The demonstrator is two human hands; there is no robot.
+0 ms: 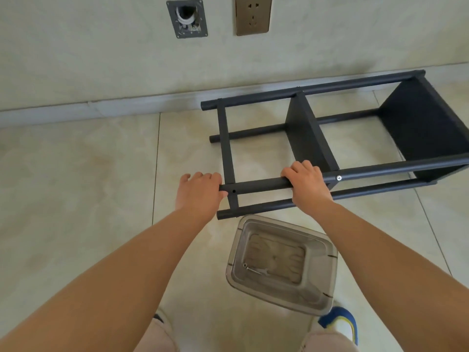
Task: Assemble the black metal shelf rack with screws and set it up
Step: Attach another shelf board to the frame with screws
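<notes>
Head view, rack: the black metal shelf rack lies on its side on the tiled floor, close to the wall, with four long tubes joined to three cross shelves.
Head view, right hand: the right hand has its fingers curled over the upper near tube, just left of the middle shelf.
Head view, left hand: the left hand touches that tube's left end; fingers only loosely bent, not clearly gripping.
Head view, fastened: a silver screw sits in the tube at the middle shelf.
Head view, unfastened: an empty screw hole shows near the left end, so at least one screw seems to be missing.
Head view, parts: a clear plastic bin stands near the feet, holding a loose screw and small wrench.
Head view, left to do: likely drive the last screw, then stand the rack upright.
</notes>
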